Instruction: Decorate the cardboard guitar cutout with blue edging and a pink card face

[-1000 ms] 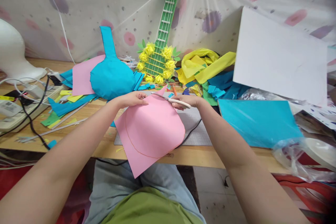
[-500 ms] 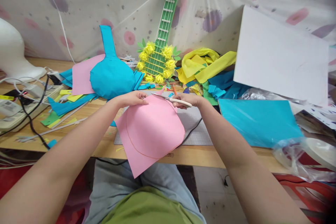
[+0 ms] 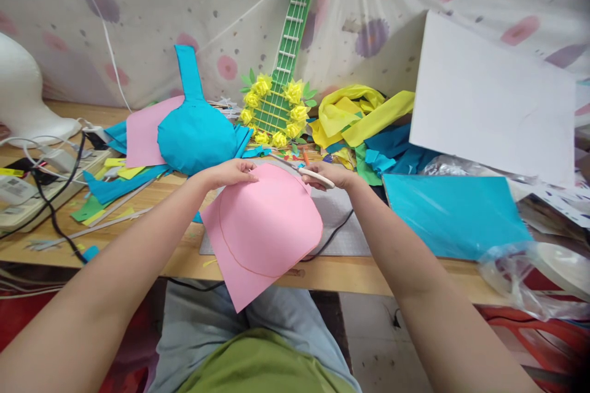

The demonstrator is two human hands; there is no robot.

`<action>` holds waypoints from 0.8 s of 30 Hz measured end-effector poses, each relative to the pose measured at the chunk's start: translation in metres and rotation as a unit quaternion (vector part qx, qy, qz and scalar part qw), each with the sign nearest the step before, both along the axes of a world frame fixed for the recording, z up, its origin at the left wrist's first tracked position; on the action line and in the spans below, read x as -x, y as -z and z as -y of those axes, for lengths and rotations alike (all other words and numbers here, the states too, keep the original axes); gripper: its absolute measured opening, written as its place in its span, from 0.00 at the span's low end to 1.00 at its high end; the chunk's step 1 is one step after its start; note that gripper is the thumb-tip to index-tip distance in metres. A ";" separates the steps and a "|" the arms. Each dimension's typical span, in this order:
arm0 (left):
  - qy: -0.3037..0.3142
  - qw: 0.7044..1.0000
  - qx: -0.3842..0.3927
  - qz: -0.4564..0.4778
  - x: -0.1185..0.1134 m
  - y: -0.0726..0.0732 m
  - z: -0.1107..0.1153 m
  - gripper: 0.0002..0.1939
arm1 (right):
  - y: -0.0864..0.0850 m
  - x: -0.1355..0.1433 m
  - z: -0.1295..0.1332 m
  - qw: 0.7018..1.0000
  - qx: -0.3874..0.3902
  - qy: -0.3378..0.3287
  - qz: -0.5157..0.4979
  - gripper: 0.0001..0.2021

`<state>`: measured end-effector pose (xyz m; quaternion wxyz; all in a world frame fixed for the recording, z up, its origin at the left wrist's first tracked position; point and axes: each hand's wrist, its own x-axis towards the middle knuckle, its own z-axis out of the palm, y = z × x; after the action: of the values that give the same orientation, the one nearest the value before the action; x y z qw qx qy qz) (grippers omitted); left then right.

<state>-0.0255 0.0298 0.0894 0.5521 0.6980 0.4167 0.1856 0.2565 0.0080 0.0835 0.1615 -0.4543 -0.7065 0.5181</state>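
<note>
My left hand (image 3: 238, 173) pinches the upper left edge of a pink sheet (image 3: 271, 221), which hangs over the table's front edge. A curved orange line is drawn on the sheet, and its right side has a rounded outline. White-handled scissors (image 3: 317, 178) are in my right hand (image 3: 328, 174), their blades pointing left along the sheet's top edge. Part of the sheet lies above a grey cutting mat (image 3: 343, 239).
Behind the hands stand a green paper guitar (image 3: 291, 43) with yellow flowers and a blue paper-covered shape (image 3: 198, 135). Yellow paper (image 3: 353, 110), a blue sheet (image 3: 456, 215) and a white board (image 3: 493, 98) are on the right. A power strip (image 3: 55, 190) with cables lies left.
The pink piece sticking up at the scissors' blades is no longer visible there. The scissors and both hands have shifted slightly left, and the blades now extend past the sheet's top edge.
</note>
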 end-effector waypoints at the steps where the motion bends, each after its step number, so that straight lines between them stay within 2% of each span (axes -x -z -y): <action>1: -0.026 0.999 0.002 0.019 0.001 0.003 -0.001 0.17 | 0.003 0.001 0.001 0.999 -0.012 0.031 -0.031 0.23; 4: -0.178 0.977 -0.038 0.115 0.003 0.012 -0.006 0.15 | 0.014 0.008 0.002 0.976 -0.057 0.171 -0.123 0.24; 6: -0.285 0.936 -0.070 0.196 0.005 0.018 -0.009 0.12 | 0.020 0.014 0.005 0.953 -0.074 0.246 -0.159 0.25; 8: -0.366 0.888 -0.082 0.266 0.006 0.025 -0.011 0.09 | 0.025 0.020 0.008 0.944 -0.075 0.273 -0.170 0.26; 12: -0.464 0.814 -0.066 0.342 0.004 0.039 -0.012 0.06 | 0.039 0.031 0.011 0.943 -0.127 0.295 -0.086 0.23; 15: -0.492 0.785 -0.044 0.375 0.003 0.047 -0.007 0.08 | 0.050 0.033 0.007 0.929 -0.165 0.331 -0.011 0.19; 17: -0.476 0.792 -0.027 0.381 0.008 0.049 -0.002 0.09 | 0.052 0.030 0.002 0.924 -0.162 0.347 0.004 0.17; 19: -0.445 0.814 0.001 0.374 0.018 0.046 0.002 0.12 | 0.047 0.023 -0.001 0.925 -0.163 0.343 0.007 0.16; 22: -0.387 0.855 0.025 0.343 0.040 0.034 0.001 0.14 | 0.027 0.008 -0.002 0.943 -0.189 0.275 0.003 0.15; 24: -0.323 0.898 0.038 0.298 0.052 0.025 -0.002 0.15 | 0.011 -0.001 -0.001 0.956 -0.204 0.210 0.000 0.16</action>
<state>-0.0773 0.0322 0.0641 0.5863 0.4159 0.4416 0.5369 0.2571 0.0093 0.0728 0.3559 -0.5502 -0.6856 0.3172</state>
